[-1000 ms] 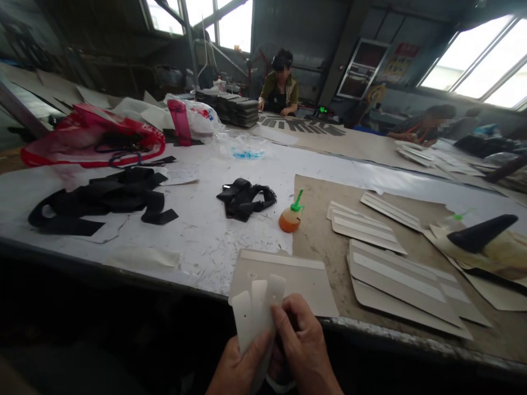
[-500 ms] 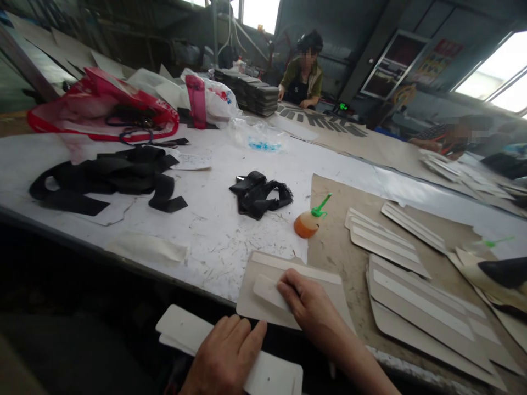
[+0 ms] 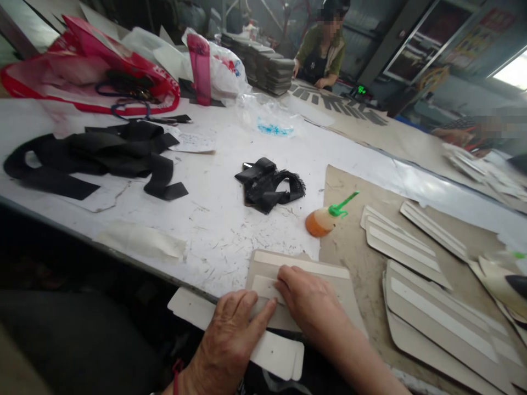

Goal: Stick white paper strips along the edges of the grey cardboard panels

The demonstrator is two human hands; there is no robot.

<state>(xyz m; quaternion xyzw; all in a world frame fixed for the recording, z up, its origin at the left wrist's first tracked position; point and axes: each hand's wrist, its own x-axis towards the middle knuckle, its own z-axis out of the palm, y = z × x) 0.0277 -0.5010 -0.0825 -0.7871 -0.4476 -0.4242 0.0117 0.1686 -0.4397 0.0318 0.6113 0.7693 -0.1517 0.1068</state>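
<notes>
My left hand [image 3: 230, 334] wraps over a small stack of white rounded card strips [image 3: 278, 354] in front of the table edge. Its forefinger and thumb reach up to another pale card strip [image 3: 261, 286]. This strip lies over a beige card panel [image 3: 346, 296], and my right hand [image 3: 308, 299] pinches it near its middle, hiding its right part. A lighter band [image 3: 304, 263] runs along the panel's far side. Beyond the panel stands a squeeze bottle [image 3: 320, 222] with orange liquid and a green nozzle, tilted in view.
To the right lie more beige panels with pale strips [image 3: 444, 323]. Black fabric strips [image 3: 111, 148] and a smaller black bundle [image 3: 269, 184] rest on the white table [image 3: 214, 203]. A red plastic bag [image 3: 82, 71] sits behind. A person [image 3: 323, 49] works at the far side.
My left hand has come up with the stack, and its fingers now reach the strip over the panel. My right hand has set that strip flatter against the panel. The view has shifted slightly.
</notes>
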